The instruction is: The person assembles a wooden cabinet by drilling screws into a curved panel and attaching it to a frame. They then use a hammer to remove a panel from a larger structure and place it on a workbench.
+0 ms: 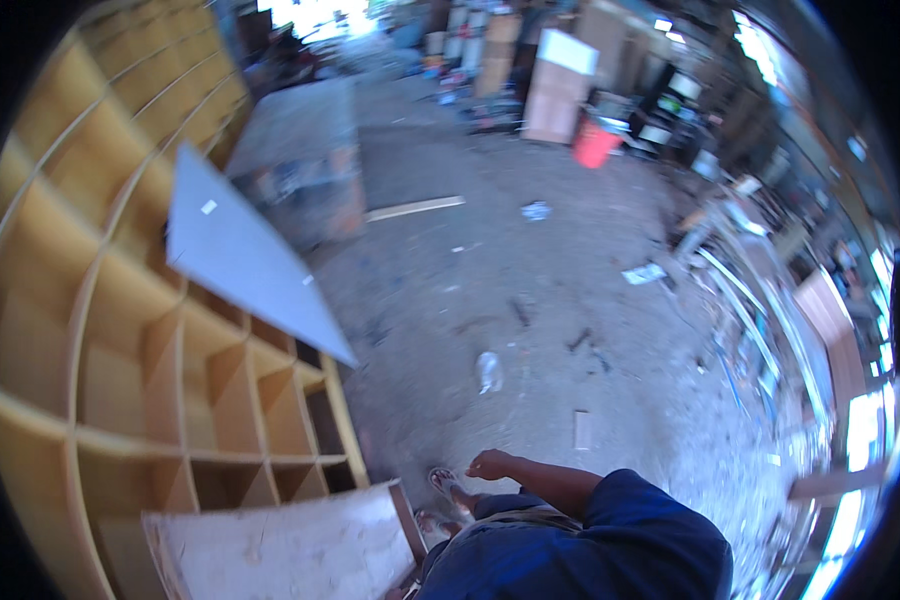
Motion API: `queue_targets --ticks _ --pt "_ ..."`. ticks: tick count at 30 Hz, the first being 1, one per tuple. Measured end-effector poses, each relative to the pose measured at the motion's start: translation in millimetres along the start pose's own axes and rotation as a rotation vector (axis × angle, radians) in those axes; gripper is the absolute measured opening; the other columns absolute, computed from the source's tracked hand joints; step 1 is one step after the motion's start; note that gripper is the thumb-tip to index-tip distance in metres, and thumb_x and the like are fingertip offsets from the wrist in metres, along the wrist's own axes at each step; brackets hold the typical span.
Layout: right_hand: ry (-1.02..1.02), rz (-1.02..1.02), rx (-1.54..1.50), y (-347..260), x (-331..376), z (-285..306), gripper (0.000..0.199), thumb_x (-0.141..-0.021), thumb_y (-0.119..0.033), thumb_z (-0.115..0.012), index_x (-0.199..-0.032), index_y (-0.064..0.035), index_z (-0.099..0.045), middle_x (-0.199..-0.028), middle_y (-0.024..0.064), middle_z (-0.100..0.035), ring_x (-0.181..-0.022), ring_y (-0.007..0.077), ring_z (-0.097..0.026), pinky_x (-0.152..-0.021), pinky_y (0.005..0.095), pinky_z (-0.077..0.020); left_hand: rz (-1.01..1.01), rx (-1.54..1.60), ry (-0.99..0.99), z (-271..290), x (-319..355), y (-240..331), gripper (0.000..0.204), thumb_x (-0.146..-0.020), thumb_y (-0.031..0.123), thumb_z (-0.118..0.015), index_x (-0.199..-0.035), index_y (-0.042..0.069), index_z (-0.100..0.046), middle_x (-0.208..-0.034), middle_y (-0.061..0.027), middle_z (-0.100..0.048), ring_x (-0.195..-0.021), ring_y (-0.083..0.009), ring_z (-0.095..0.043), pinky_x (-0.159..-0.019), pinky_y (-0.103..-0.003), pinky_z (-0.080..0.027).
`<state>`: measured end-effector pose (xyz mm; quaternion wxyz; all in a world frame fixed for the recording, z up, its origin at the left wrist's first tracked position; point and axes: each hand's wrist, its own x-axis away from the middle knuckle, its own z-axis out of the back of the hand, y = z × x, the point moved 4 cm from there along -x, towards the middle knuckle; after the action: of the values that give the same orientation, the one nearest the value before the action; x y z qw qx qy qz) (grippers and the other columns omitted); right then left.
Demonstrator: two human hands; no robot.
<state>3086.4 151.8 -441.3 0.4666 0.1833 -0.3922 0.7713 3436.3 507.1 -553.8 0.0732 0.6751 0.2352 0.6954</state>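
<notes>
My right hand [490,464] hangs in front of my body at the end of a bare forearm, its fingers curled loosely together with nothing visible in them. Below it are my sandalled feet [443,482] on the floor. A worn, whitish board [285,545] with a brown edge lies close on my left, in front of a large wooden shelf unit [210,390]. At the lower edge, beside that board, a small brownish patch may be part of my left hand; its fingers are hidden. The picture is somewhat blurred.
A grey panel [245,255] leans on the shelving, near a large box-like block [300,160]. On the floor lie a wooden strip [415,208], a crumpled clear plastic piece [489,372] and a small flat piece [582,430]. A red bucket [596,143] and heaped scrap strips [745,290] stand farther right.
</notes>
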Motion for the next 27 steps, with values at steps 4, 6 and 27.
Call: queue_targets --ticks 4,6,27 --pt "0.282 -0.442 -0.351 94.3 114.3 -18.2 0.055 -0.097 -0.063 -0.057 -0.120 -0.0174 -0.078 -0.124 0.0160 -0.074 -0.118 0.0394 -0.067 -0.103 0.0491 -0.0518 -0.114 -0.368 -0.316 -13.2 -57.8 101.0 0.051 -0.095 0.053 -0.052 -0.138 0.027 -0.055 -0.125 -0.0077 -0.067 -0.116 -0.0353 -0.063 -0.087 -0.058 -0.048" --pt "0.377 -0.513 -0.406 115.2 156.5 -31.3 0.056 -0.096 -0.064 -0.059 -0.119 -0.0180 -0.079 -0.124 0.0155 -0.074 -0.118 0.0389 -0.068 -0.103 0.0480 -0.0521 -0.067 -0.239 -0.679 0.9 -73.7 168.8 0.046 -0.098 0.047 -0.050 -0.138 0.024 -0.056 -0.122 -0.0101 -0.069 -0.113 -0.0359 -0.066 -0.083 -0.055 -0.049" --pt "0.894 -0.833 -0.989 327.2 441.1 -238.1 0.054 -0.102 -0.056 -0.053 -0.116 -0.0105 -0.079 -0.125 0.0168 -0.073 -0.120 0.0390 -0.066 -0.103 0.0482 -0.0512 -0.727 -1.471 -0.497 -573.7 -73.6 300.2 0.028 -0.091 0.027 -0.072 -0.096 -0.001 -0.074 -0.089 -0.0112 -0.076 -0.084 -0.0216 -0.073 -0.074 -0.039 -0.058"
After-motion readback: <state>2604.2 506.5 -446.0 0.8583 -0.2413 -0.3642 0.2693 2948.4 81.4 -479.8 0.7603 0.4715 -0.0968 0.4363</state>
